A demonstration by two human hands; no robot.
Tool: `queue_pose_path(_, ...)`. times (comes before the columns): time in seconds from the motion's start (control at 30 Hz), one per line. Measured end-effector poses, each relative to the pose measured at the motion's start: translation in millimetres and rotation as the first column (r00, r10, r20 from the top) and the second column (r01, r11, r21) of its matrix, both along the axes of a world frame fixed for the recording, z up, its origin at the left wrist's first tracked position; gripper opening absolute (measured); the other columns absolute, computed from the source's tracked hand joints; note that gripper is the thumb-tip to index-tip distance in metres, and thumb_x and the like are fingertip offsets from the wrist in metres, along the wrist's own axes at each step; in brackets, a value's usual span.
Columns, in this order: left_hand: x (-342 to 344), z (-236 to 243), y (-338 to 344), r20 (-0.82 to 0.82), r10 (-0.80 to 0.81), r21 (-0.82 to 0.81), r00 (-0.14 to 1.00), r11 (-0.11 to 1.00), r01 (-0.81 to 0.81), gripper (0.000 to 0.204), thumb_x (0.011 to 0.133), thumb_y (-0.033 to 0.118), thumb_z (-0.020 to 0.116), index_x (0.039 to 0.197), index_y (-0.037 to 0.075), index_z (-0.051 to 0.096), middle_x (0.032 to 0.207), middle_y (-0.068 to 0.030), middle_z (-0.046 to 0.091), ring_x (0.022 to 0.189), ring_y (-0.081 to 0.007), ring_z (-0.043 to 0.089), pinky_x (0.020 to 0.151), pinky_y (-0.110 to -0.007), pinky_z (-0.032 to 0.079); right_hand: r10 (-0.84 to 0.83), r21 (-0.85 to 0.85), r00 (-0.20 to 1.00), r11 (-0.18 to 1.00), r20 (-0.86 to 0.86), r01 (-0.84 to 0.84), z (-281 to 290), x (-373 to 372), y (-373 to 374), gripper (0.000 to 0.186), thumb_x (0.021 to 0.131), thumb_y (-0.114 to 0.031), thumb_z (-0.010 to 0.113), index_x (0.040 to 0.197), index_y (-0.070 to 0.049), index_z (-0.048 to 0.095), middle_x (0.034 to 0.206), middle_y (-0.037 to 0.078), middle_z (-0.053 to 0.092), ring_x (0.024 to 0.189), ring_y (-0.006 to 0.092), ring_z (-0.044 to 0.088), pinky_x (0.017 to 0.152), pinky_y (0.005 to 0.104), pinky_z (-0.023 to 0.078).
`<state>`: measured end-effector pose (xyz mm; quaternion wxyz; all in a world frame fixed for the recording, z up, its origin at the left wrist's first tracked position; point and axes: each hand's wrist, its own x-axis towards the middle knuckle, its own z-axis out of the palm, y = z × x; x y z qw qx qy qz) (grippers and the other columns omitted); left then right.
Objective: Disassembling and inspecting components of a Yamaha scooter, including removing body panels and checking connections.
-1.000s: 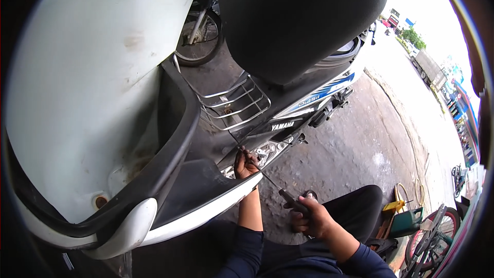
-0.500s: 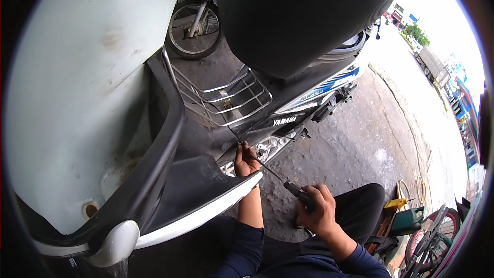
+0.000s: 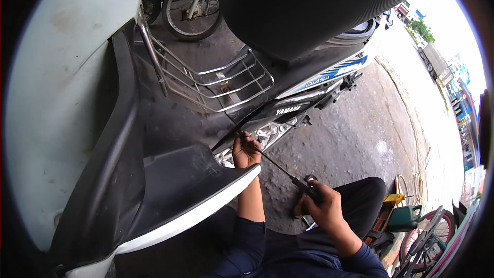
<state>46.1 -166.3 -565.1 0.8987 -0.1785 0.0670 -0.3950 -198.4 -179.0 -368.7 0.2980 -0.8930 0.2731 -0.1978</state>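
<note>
Two bare hands work low on the white scooter, below its wire basket. His left hand curls closed around the tip of a long screwdriver, steadying it against the silver engine cover. His right hand grips the dark handle further back, fingers wrapped tight. I judge a fastener is being driven or loosened; the next turn needs the shaft kept straight and firmly seated.

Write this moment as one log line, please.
left hand: steadies screwdriver shaft at scooter engine | right hand: grips screwdriver handle
</note>
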Motion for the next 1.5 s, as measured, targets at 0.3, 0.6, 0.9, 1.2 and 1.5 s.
queue_pose_path(0.3, -2.5, -12.8, 5.6, 0.19, -0.001, 0.1, 0.982, 0.995, -0.019, 0.027, 0.102, 0.029, 0.049, 0.113, 0.01, 0.065, 0.109, -0.003, 0.069, 0.082, -0.0129, 0.061, 0.073, -0.032, 0.052, -0.155, 0.664, 0.987, 0.733, -0.045, 0.145, -36.3, -8.9, 24.6, 0.028, 0.091, -0.012, 0.064, 0.113, 0.004, 0.062, 0.084, 0.008, 0.063, 0.078, 0.0176, 0.061, 0.073, 0.0328, 0.049)
queue_pose_path(0.6, -3.9, 2.9, 2.7, 0.119, 0.048, 0.166, 0.992, 0.984, -0.068, 0.024, 0.101, 0.028, 0.053, 0.11, 0.01, 0.065, 0.105, -0.002, 0.068, 0.087, -0.0161, 0.062, 0.084, -0.038, 0.049, -0.086, 0.065, 0.996, 0.994, -0.009, 0.086, -41.0, 1.6, 16.3, 0.027, 0.083, -0.007, 0.068, 0.108, 0.002, 0.063, 0.086, 0.015, 0.058, 0.081, 0.0323, 0.061, 0.075, 0.036, 0.048)
queue_pose_path(0.9, -5.6, 11.9, 0.6, 0.076, 0.011, 0.125, 0.997, 0.992, -0.02, 0.021, 0.098, 0.026, 0.058, 0.106, 0.01, 0.069, 0.109, -0.0037, 0.071, 0.097, -0.0172, 0.064, 0.084, -0.038, 0.05, -0.03, 0.325, 1.0, 0.946, 0.009, 0.025, -62.0, -6.2, 11.4, 0.025, 0.085, -0.009, 0.066, 0.107, 0.004, 0.063, 0.085, 0.014, 0.057, 0.078, 0.0256, 0.059, 0.073, 0.0319, 0.045)
queue_pose_path(1.2, -5.4, 9.9, -9.8, -0.076, 0.149, 0.237, 0.986, 0.963, -0.127, 0.021, 0.093, 0.02, 0.063, 0.1, 0.002, 0.07, 0.105, -0.0095, 0.07, 0.102, -0.0245, 0.061, 0.091, -0.039, 0.047, -0.045, 0.391, 0.998, 0.92, 0.035, 0.028, -80.6, -26.6, 2.2, 0.033, 0.09, -0.012, 0.064, 0.116, 0.005, 0.058, 0.095, 0.011, 0.059, 0.086, 0.0233, 0.058, 0.08, 0.0299, 0.045)
queue_pose_path(1.5, 0.1, -14.8, 5.1, 0.285, 0.23, 0.441, 0.931, 0.83, -0.34, 0.022, 0.096, 0.023, 0.059, 0.101, 0.004, 0.068, 0.111, -0.0108, 0.068, 0.105, -0.0224, 0.059, 0.095, -0.038, 0.044, -0.598, 0.953, 0.742, 0.165, 0.302, -0.255, -116.4, 18.8, -100.7, 0.02, 0.087, -0.014, 0.067, 0.095, -0.009, 0.049, 0.078, 0.002, 0.051, 0.066, 0.0185, 0.054, 0.063, 0.034, 0.046)
